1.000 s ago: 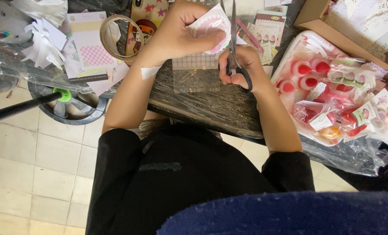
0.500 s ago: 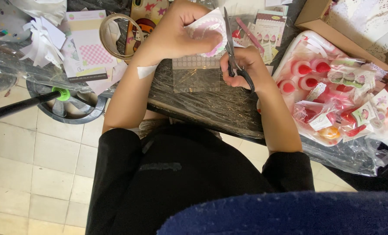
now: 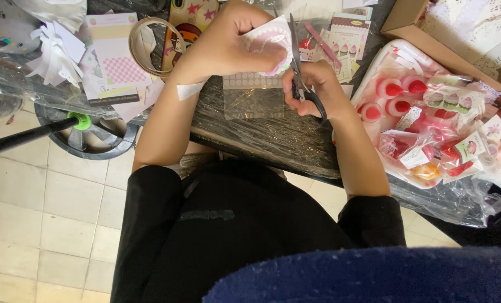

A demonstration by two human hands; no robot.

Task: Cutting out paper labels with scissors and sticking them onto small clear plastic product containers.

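From the head camera, looking straight down, the left hand (image 3: 228,45) has its fingers curled together around a small pink-and-white paper cut-out with a scalloped edge (image 3: 270,42), held up just above the far side of the table (image 3: 273,140), which is wrapped in clear plastic film. The right hand (image 3: 312,90) has its fingers through the loops of a pair of black-handled scissors (image 3: 302,73), clamped on them, and the blades point away toward the far edge, lying right against the right side of the paper. Whether the blades are parted or closed on the paper I cannot tell.

The paper looks thin and light, stiff enough to hold its shape but easy to crease or tear, so a pinch close to the cutting line, as the left hand has it, seems the sound place to hold it. The scissors are rigid and are best kept by the loops.

Beneath the hands lies a small sheet of pale round stickers (image 3: 250,81). To the left sit a roll of tape (image 3: 149,47), a pink checked card (image 3: 118,62) and a heap of white paper scraps (image 3: 57,53). To the right is a white tray of little packets with red-capped bottles (image 3: 424,118), and beyond it a brown cardboard box (image 3: 424,33) with white lace paper inside. Near the left, over the pale tiled floor (image 3: 48,224), stands a grey wheel-shaped base (image 3: 93,140).
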